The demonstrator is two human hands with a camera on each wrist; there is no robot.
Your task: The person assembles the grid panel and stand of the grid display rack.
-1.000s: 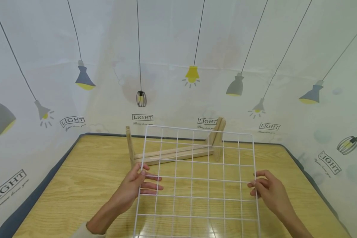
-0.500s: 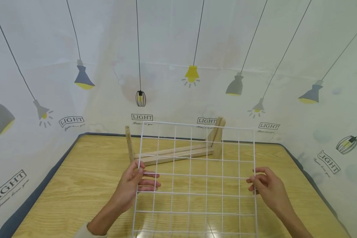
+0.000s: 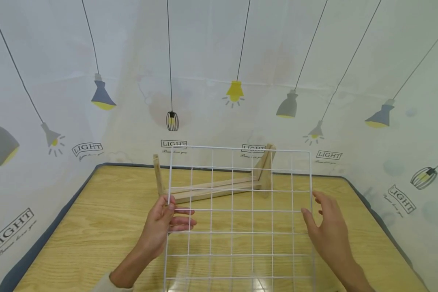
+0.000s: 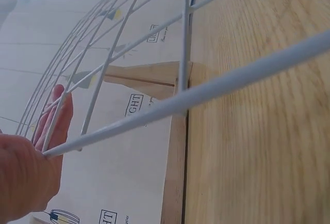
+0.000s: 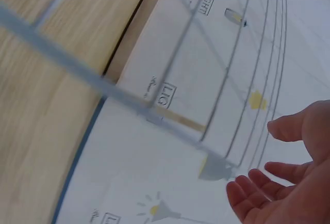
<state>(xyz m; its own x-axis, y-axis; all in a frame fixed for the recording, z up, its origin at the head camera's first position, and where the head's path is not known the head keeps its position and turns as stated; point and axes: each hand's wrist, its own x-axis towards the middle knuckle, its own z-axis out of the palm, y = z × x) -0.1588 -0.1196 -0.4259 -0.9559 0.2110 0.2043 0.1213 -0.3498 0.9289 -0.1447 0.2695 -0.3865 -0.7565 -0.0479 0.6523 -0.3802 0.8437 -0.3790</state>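
A white wire grid panel (image 3: 232, 211) stands tilted up over the table in the head view. My left hand (image 3: 159, 217) pinches its left edge between thumb and index finger, the other fingers reaching behind the wires. At the opposite edge my right hand (image 3: 328, 229) has its thumb and fingers spread apart. In the right wrist view, a gap shows between the thumb and fingers of the right hand (image 5: 289, 167), with the panel's edge wire just beyond. Behind the panel lies a wooden frame (image 3: 215, 190) with upright ends, partly seen through the grid.
The wood-grain table (image 3: 95, 227) ends at a dark blue edge (image 3: 69, 198). Close behind it rises a pale backdrop (image 3: 211, 48) printed with hanging lamps. Light reflects off the tabletop near the panel's lower part.
The panel has risen and shifted slightly left. My right hand has opened from its pinch on the right edge, while my left hand keeps its hold.
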